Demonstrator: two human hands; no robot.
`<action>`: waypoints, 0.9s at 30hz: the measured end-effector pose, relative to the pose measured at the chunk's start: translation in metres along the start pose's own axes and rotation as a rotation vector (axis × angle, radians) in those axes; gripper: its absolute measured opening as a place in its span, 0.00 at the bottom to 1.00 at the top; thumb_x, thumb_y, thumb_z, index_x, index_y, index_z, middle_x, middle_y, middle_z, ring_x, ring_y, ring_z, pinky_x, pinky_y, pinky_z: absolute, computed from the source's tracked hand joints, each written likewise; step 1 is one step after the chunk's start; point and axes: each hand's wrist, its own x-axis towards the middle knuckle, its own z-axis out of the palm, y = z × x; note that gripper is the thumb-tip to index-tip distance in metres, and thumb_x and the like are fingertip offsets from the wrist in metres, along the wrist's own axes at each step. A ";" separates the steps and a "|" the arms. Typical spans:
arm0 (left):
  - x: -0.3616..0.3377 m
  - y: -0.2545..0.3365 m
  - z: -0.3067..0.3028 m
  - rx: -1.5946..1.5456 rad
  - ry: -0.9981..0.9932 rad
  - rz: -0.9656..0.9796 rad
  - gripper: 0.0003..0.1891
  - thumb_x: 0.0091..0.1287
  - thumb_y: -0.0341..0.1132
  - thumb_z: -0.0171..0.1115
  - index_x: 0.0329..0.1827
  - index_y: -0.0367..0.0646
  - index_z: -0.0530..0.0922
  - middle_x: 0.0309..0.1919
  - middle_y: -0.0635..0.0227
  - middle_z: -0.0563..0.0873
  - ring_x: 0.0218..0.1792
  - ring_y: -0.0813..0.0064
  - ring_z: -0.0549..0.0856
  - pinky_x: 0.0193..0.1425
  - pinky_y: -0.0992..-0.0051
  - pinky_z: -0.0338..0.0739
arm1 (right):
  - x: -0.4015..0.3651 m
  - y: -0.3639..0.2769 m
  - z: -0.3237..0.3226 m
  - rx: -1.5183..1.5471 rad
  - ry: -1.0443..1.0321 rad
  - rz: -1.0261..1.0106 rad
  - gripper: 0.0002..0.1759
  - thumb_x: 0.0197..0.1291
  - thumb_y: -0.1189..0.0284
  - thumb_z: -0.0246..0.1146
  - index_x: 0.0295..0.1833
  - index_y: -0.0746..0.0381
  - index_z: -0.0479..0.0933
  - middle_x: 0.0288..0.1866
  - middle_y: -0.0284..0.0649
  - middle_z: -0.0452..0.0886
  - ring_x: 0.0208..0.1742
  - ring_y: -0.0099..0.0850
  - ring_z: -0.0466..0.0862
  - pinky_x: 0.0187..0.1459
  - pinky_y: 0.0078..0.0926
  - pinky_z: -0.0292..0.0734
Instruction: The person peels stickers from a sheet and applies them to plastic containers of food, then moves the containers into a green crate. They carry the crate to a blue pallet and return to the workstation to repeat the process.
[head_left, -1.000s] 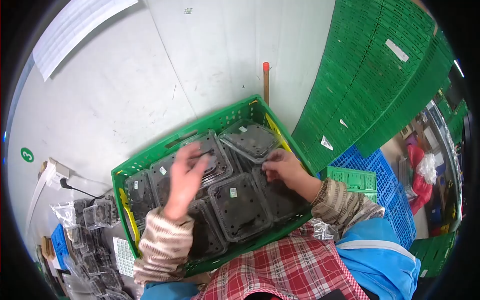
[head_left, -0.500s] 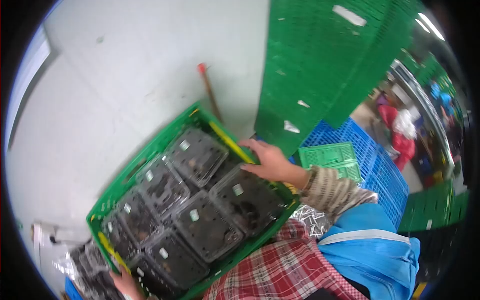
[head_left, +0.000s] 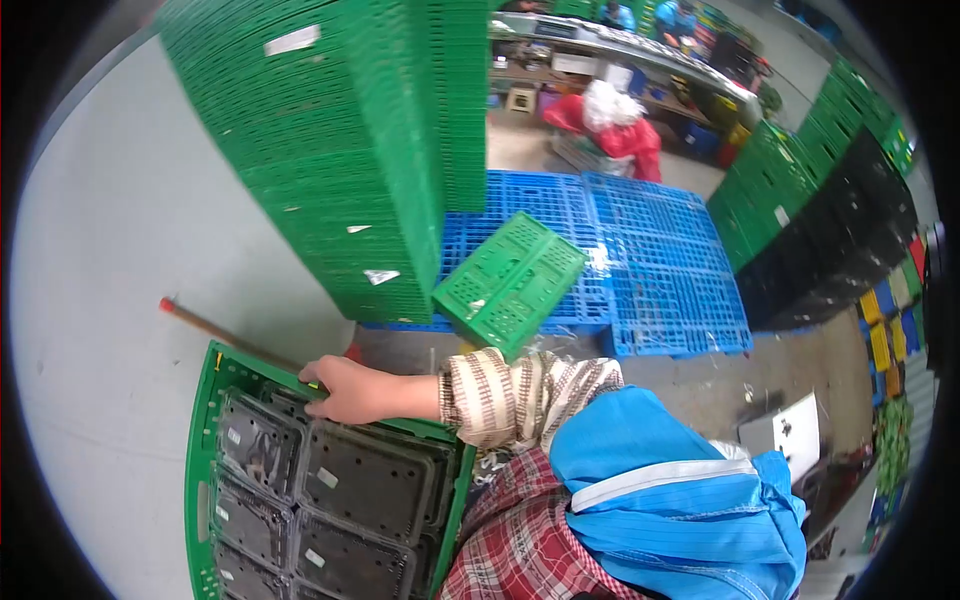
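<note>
My right hand is closed over the far rim of a green plastic crate, fingers curled over the edge and thumb on the inner side. Inside the crate lie several clear plastic boxes with dark contents and small white labels. What the contents are, I cannot make out. The crate's near part runs out of the picture at the bottom. My left hand is out of view. Beside the crate, a stick with a red end leans near the wall.
A tall stack of folded green crates stands ahead on blue pallets. One folded green crate lies flat there. Black crates are stacked at the right. A white wall borders the left; people work at a far bench.
My view has swung to the right, so the crate now appears lower and turned. My left hand has left the picture. My right hand still grips the rim.
</note>
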 end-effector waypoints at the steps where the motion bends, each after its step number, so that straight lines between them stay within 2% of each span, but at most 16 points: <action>1: -0.007 0.012 0.016 -0.006 -0.057 0.030 0.14 0.62 0.39 0.61 0.40 0.36 0.77 0.19 0.69 0.74 0.18 0.75 0.70 0.22 0.74 0.63 | -0.020 0.002 -0.020 0.008 0.011 0.010 0.26 0.51 0.71 0.62 0.53 0.76 0.69 0.43 0.58 0.77 0.45 0.46 0.79 0.47 0.34 0.73; 5: -0.059 0.070 0.097 -0.038 -0.296 0.171 0.14 0.62 0.39 0.61 0.41 0.36 0.77 0.20 0.68 0.75 0.20 0.74 0.71 0.23 0.74 0.63 | -0.106 0.031 -0.105 0.015 0.065 0.117 0.23 0.52 0.73 0.61 0.52 0.75 0.70 0.46 0.59 0.77 0.47 0.47 0.79 0.48 0.35 0.73; 7: -0.102 0.107 0.145 -0.060 -0.415 0.251 0.14 0.61 0.39 0.61 0.41 0.36 0.77 0.21 0.68 0.75 0.21 0.73 0.71 0.24 0.73 0.64 | -0.157 0.048 -0.149 -0.031 0.127 0.140 0.26 0.53 0.72 0.60 0.56 0.75 0.66 0.48 0.61 0.75 0.51 0.49 0.76 0.52 0.36 0.71; 9: -0.171 0.159 0.199 -0.091 -0.553 0.359 0.14 0.61 0.39 0.61 0.42 0.37 0.77 0.21 0.67 0.76 0.21 0.72 0.72 0.25 0.73 0.64 | -0.240 0.054 -0.229 -0.040 0.256 0.194 0.30 0.55 0.71 0.59 0.60 0.75 0.61 0.51 0.61 0.74 0.55 0.50 0.74 0.55 0.37 0.70; 10: -0.210 0.184 0.222 -0.098 -0.621 0.412 0.14 0.61 0.39 0.61 0.42 0.37 0.77 0.22 0.67 0.76 0.22 0.72 0.72 0.25 0.73 0.65 | -0.279 0.073 -0.262 -0.094 0.371 0.165 0.29 0.56 0.70 0.58 0.60 0.75 0.62 0.53 0.61 0.73 0.56 0.50 0.73 0.57 0.36 0.69; 11: -0.246 0.206 0.242 -0.099 -0.686 0.456 0.14 0.61 0.39 0.61 0.42 0.37 0.77 0.22 0.66 0.76 0.22 0.72 0.72 0.26 0.72 0.65 | -0.320 0.069 -0.296 -0.097 0.402 0.197 0.29 0.56 0.71 0.57 0.60 0.75 0.61 0.54 0.61 0.72 0.57 0.50 0.73 0.57 0.36 0.68; 15: -0.369 0.276 0.305 -0.111 -0.934 0.634 0.15 0.61 0.39 0.61 0.43 0.37 0.77 0.23 0.65 0.77 0.23 0.70 0.73 0.27 0.72 0.66 | -0.459 0.063 -0.394 -0.149 0.600 0.273 0.29 0.57 0.71 0.56 0.62 0.75 0.60 0.53 0.61 0.73 0.57 0.50 0.73 0.56 0.37 0.68; 16: -0.396 0.291 0.317 -0.117 -0.991 0.680 0.15 0.61 0.39 0.61 0.43 0.37 0.77 0.23 0.65 0.77 0.24 0.70 0.74 0.28 0.71 0.66 | -0.491 0.063 -0.409 -0.167 0.649 0.281 0.29 0.57 0.71 0.56 0.62 0.75 0.60 0.53 0.61 0.73 0.57 0.50 0.73 0.56 0.37 0.68; 18: -0.451 0.315 0.336 -0.121 -1.095 0.746 0.15 0.60 0.40 0.61 0.44 0.37 0.76 0.24 0.64 0.77 0.25 0.69 0.74 0.29 0.71 0.67 | -0.554 0.064 -0.424 -0.190 0.868 0.178 0.26 0.53 0.73 0.55 0.57 0.75 0.65 0.46 0.63 0.75 0.51 0.52 0.75 0.53 0.40 0.70; 20: -0.506 0.341 0.361 -0.124 -1.201 0.843 0.15 0.60 0.40 0.61 0.44 0.37 0.76 0.24 0.64 0.78 0.25 0.69 0.75 0.29 0.70 0.67 | -0.614 0.085 -0.440 -0.226 1.019 0.224 0.25 0.52 0.75 0.56 0.56 0.75 0.65 0.44 0.63 0.75 0.49 0.52 0.77 0.49 0.42 0.71; 22: -0.563 0.364 0.384 -0.120 -1.300 0.934 0.16 0.60 0.40 0.61 0.44 0.37 0.76 0.25 0.63 0.78 0.26 0.68 0.75 0.30 0.70 0.67 | -0.668 0.091 -0.448 -0.166 1.101 0.361 0.29 0.54 0.75 0.56 0.61 0.73 0.60 0.45 0.62 0.75 0.51 0.51 0.76 0.52 0.39 0.71; 27: -0.734 0.425 0.445 -0.142 -1.579 1.154 0.16 0.60 0.40 0.61 0.45 0.38 0.76 0.26 0.62 0.79 0.28 0.66 0.77 0.32 0.69 0.69 | -0.789 0.084 -0.471 -0.284 1.356 0.564 0.27 0.53 0.75 0.57 0.58 0.75 0.62 0.44 0.63 0.75 0.49 0.54 0.75 0.50 0.42 0.71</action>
